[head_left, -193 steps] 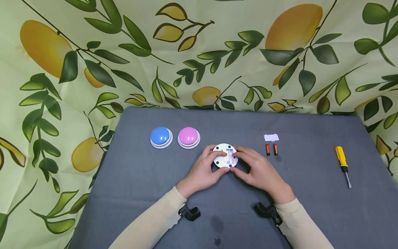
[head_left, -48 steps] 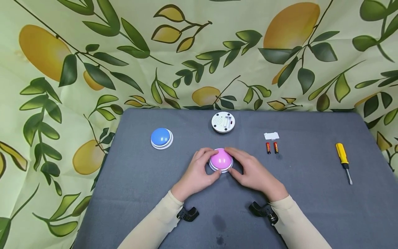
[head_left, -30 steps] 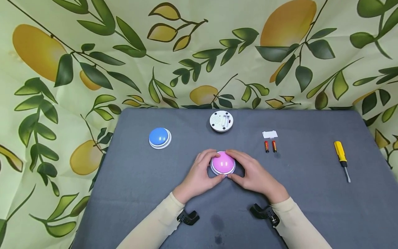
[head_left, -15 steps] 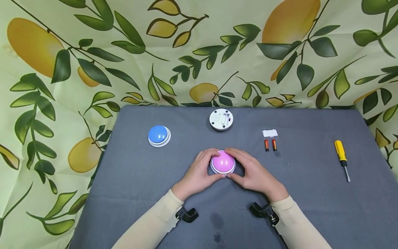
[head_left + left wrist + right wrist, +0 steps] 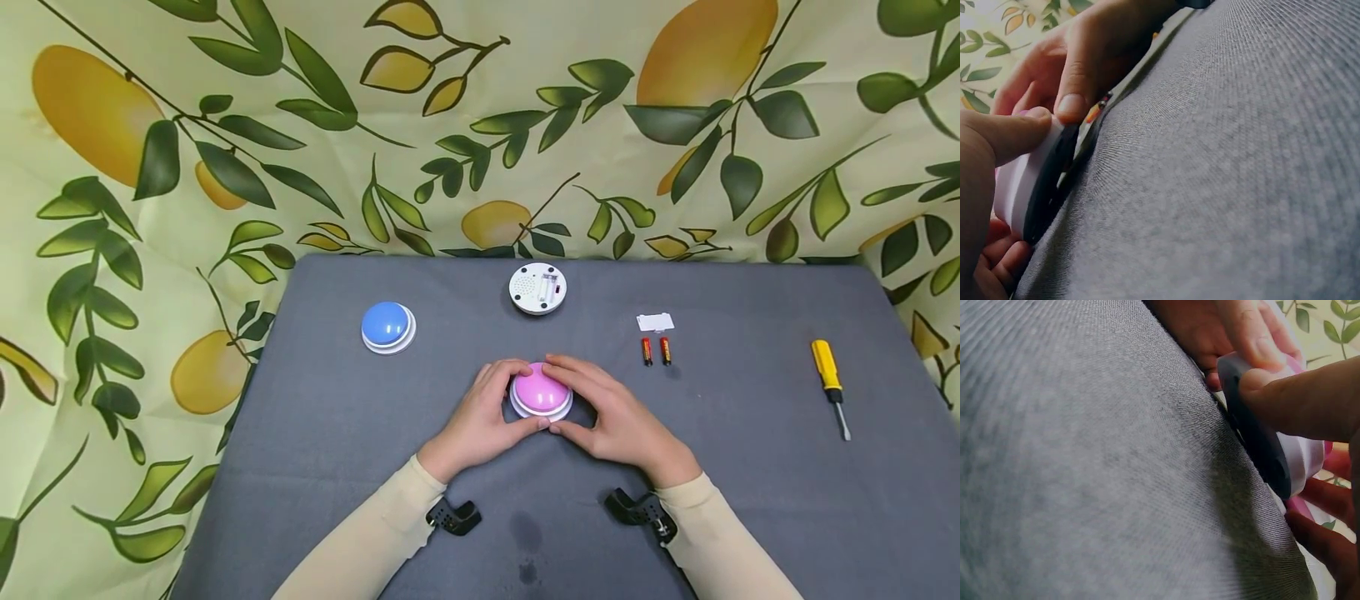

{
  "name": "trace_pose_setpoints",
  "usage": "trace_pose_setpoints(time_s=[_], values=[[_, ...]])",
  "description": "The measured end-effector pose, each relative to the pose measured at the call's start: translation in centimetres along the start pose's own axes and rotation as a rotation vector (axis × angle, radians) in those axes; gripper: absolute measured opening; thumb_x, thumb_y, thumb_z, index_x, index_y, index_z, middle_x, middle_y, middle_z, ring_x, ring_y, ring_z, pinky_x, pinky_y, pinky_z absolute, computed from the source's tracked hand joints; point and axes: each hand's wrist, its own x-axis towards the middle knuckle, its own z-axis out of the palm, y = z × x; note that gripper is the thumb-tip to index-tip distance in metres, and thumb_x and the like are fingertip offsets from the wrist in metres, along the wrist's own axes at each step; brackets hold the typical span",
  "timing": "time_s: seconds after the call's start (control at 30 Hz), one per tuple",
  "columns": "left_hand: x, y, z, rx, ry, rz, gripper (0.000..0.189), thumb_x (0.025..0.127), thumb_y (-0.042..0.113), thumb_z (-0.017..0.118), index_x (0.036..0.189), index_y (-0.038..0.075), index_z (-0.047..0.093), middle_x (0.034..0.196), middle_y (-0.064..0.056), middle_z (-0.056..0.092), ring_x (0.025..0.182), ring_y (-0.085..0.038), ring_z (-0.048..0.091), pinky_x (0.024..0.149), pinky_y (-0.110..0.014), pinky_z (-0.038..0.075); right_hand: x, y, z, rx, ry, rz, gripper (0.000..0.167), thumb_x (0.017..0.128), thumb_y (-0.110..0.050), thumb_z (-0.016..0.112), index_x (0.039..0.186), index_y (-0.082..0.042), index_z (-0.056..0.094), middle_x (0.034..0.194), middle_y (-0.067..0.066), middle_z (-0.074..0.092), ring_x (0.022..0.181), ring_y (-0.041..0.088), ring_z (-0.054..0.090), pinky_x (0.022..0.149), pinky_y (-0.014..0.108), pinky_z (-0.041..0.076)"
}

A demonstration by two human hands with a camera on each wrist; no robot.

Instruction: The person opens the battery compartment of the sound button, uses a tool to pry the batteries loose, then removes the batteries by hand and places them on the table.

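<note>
A pink dome push button (image 5: 542,390) with a white base is between both hands in the head view. My left hand (image 5: 480,421) grips its left side, thumb at the near rim and fingers on the far side. My right hand (image 5: 626,421) grips the right side the same way, its index finger on top of the dome. In the wrist views, the white base (image 5: 1017,190) is tilted, its near edge raised off the cloth and part of the dark underside showing. Beyond the hands, a white button (image 5: 537,288) lies upside down with its battery compartment uncovered.
A blue dome button (image 5: 386,323) stands at the left. Right of centre lie a white battery cover (image 5: 656,322) and two red batteries (image 5: 647,352). A yellow-handled screwdriver (image 5: 824,364) lies at the far right. Grey cloth (image 5: 315,467) covers the table; a leaf-patterned curtain hangs behind.
Earlier, both hands held the upturned white button; it now lies at the back. The pink button came from beside the blue one to the middle. Lately the right index finger shifted onto the dome.
</note>
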Motion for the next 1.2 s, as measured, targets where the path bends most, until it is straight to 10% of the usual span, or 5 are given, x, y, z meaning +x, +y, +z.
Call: trace_pose_setpoints(time_s=[0.4, 0.67, 0.87, 1.2], values=[[-0.01, -0.38, -0.13, -0.065, 0.039, -0.002, 0.064, 0.092, 0.028, 0.092, 0.143, 0.006, 0.059, 0.131, -0.007, 0.065, 0.115, -0.019, 0.056, 0.093, -0.032, 0.053, -0.05, -0.12, -0.13, 0.015, 0.127, -0.11, 0.054, 0.101, -0.042, 0.08, 0.146, -0.014, 0.07, 0.152, 0.01, 0.064, 0.136, 0.03, 0.065, 0.121, 0.024, 0.037], [-0.07, -0.77, -0.24, -0.066, 0.05, 0.037, 0.086, 0.09, 0.069, 0.06, 0.146, 0.004, 0.06, 0.13, -0.01, 0.067, 0.105, -0.02, 0.057, 0.09, -0.034, 0.053, 0.07, -0.51, -0.25, 0.052, 0.18, -0.075, 0.041, 0.103, -0.041, 0.077, 0.133, -0.013, 0.075, 0.143, 0.01, 0.069, 0.119, 0.025, 0.072, 0.106, 0.02, 0.05], [-0.09, -0.7, -0.2, -0.025, 0.032, 0.04, 0.066, 0.1, 0.037, 0.08, 0.153, 0.005, 0.058, 0.129, -0.008, 0.069, 0.102, -0.018, 0.058, 0.09, -0.033, 0.053, 0.2, -0.66, -0.22, 0.068, 0.255, -0.059, 0.032, 0.108, -0.041, 0.07, 0.118, -0.011, 0.075, 0.135, 0.011, 0.072, 0.091, 0.013, 0.069, 0.075, 0.029, 0.058], [-0.06, -0.34, -0.31, 0.034, 0.032, 0.054, 0.059, 0.105, 0.017, 0.076, 0.158, 0.003, 0.055, 0.116, -0.006, 0.072, 0.101, -0.02, 0.059, 0.09, -0.037, 0.053, 0.78, -0.39, 0.2, 0.134, 0.37, -0.127, 0.014, 0.104, -0.019, 0.076, 0.113, -0.008, 0.078, 0.127, 0.015, 0.076, 0.11, 0.033, 0.075, 0.103, 0.02, 0.052]])
